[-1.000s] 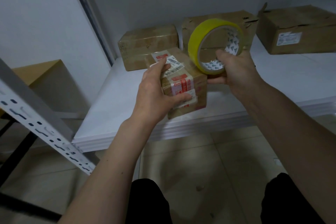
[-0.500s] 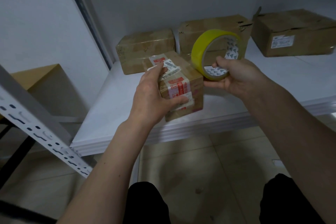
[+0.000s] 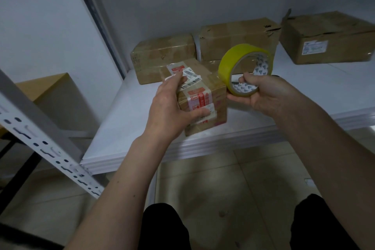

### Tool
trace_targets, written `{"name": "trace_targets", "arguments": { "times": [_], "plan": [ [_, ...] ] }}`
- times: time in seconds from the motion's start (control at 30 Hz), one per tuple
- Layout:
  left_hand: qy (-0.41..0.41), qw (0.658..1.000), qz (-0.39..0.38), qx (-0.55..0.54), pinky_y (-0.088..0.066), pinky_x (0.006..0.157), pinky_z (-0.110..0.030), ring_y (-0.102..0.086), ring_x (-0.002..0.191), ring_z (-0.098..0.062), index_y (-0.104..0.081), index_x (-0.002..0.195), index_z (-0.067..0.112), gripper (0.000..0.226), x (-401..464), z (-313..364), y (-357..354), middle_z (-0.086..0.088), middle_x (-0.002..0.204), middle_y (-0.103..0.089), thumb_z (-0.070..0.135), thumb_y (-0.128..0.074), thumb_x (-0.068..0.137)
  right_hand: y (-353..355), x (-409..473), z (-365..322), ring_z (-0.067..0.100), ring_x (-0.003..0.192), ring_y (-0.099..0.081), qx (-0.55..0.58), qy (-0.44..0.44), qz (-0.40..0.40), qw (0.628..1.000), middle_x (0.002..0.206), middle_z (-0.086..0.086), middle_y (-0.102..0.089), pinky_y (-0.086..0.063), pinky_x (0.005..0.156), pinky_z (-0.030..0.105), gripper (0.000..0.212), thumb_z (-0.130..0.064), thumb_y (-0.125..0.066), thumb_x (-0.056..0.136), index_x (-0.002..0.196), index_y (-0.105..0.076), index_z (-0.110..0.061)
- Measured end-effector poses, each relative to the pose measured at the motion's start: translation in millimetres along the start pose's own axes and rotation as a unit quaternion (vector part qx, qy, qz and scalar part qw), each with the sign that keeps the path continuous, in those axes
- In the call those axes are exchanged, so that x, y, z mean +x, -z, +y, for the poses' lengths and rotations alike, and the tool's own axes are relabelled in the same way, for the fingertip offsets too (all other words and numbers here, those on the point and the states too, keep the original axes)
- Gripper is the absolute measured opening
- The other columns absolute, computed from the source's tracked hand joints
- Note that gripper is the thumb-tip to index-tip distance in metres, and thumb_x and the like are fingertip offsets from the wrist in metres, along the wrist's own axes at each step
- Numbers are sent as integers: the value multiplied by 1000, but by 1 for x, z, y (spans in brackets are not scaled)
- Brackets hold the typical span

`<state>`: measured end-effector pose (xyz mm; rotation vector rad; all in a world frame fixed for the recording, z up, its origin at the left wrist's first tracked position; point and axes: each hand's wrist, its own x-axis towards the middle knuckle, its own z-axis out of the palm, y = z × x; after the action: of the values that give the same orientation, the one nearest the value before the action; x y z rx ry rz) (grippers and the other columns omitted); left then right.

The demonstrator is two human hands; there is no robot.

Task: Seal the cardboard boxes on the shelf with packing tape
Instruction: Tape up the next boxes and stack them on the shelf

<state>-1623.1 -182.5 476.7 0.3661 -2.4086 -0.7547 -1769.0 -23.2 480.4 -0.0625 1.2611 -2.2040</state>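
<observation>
A small cardboard box with red-and-white labels stands near the front edge of the white shelf. My left hand grips its left side, thumb on the front label and fingers on the top. My right hand holds a yellow roll of packing tape upright just right of the box, fingers through its core. Three larger cardboard boxes stand at the back: one on the left, one in the middle, one on the right.
A grey perforated shelf upright slants across the lower left. Another upright rises at the shelf's back left corner. A brown box sits low on the left. Tiled floor and my dark trouser knees lie below.
My right hand has lowered the tape roll and drawn it slightly away to the right of the small box. My left hand keeps its grip on the box.
</observation>
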Motion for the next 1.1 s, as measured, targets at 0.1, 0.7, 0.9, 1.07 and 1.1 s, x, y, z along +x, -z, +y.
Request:
{"name": "trace_targets", "arguments": {
  "times": [0.1,0.7,0.9,1.07,1.1],
  "plan": [
    [-1,1000,0,-3,-45,107,-38,-51,126,-15,-43,146,21,99,0,1,1,1,139,-52,36,-92,61,5,2,10,27,60,-71,23,-36,4,999,70,15,-71,-56,44,42,5,-8,-49,98,96,-51,-3],
    [-109,930,-160,312,-17,121,-41,-20,148,-27,-20,153,12,107,8,66,-13,-10,160,-24,69,-66,76,9,9,18,30,87,-64,-22,-2,-17,1000,102,19,-63,-60,54,43,12,0,-47,95,101,-56,-5],
    [-54,950,-105,290,-10,122,-32,-12,151,-20,-17,156,9,110,1,39,-3,-7,164,-17,72,-61,78,7,3,17,32,78,-65,-49,-7,-28,998,100,22,-62,-59,52,43,14,-3,-47,97,109,-53,-3],
    [-41,962,-53,263,-10,124,-39,-11,152,-23,-21,156,11,104,-6,33,-12,-8,164,-18,73,-56,80,7,-1,23,32,94,-66,-42,-7,-19,999,119,21,-62,-60,64,47,30,-16,-47,100,127,-51,-4],
    [-40,968,-36,246,-13,123,-40,-14,151,-24,-26,155,12,101,-8,33,-14,-8,162,-23,73,-54,80,7,-1,26,32,102,-65,-26,-4,-18,999,122,19,-62,-59,73,48,32,-17,-47,100,129,-51,-5]
  ]
}}
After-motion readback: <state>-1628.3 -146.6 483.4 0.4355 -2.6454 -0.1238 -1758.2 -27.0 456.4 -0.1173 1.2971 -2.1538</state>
